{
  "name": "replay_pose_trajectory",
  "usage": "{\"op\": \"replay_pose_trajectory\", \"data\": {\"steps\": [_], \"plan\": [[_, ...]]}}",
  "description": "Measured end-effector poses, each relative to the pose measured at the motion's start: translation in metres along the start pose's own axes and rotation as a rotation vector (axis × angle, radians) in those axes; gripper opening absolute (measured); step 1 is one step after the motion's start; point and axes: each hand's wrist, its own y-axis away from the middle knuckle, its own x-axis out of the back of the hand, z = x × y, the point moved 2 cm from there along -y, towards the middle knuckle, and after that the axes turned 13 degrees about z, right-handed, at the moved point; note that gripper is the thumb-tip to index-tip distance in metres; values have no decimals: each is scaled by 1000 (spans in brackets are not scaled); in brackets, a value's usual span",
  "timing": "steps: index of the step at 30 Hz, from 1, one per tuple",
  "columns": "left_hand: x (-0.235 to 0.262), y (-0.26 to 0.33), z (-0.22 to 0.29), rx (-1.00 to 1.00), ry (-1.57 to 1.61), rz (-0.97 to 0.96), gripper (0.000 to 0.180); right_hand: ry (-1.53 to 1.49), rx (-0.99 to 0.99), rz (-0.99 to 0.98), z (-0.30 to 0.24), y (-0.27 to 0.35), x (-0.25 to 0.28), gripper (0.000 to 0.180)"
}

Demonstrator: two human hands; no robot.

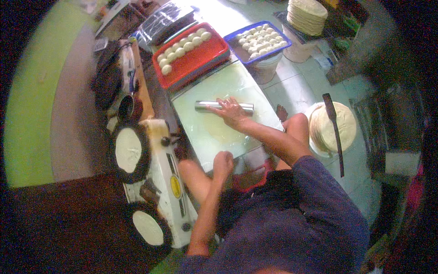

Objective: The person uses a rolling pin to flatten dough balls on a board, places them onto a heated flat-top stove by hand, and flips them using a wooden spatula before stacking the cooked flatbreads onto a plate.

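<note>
My right hand (229, 110) lies over a shiny metal rolling pin (204, 106), its fingers curving across the top. The pin rests crosswise on a pale, glossy board (196, 132). Under and around it, a thin sheet of dough (223, 133) spreads over the board, its edges hard to make out. My left hand (223, 161) is closed in a fist at the board's near edge, apart from the pin. Whatever it may hold is hidden.
Dough balls fill rows in a red tray (189, 59) and a blue tray (287, 44). Flatbreads lie in two dark pans (145, 148) (165, 235) on a stove (159, 130) at left. A dark spatula (335, 128) lies across stacked flatbreads (319, 123); another stack (308, 17) stands far right.
</note>
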Motion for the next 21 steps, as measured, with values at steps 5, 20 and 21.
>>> {"op": "replay_pose_trajectory", "data": {"steps": [5,20,21], "plan": [[5,-3,-3,44,77,-74,6,-76,72,207,22,-38,-33,62],[-62,-186,13,-390,-423,-174,76,324,-881,314,196,294,227,77],[-59,-192,-2,-330,-470,-87,76,437,-971,225,197,347,242,88]]}}
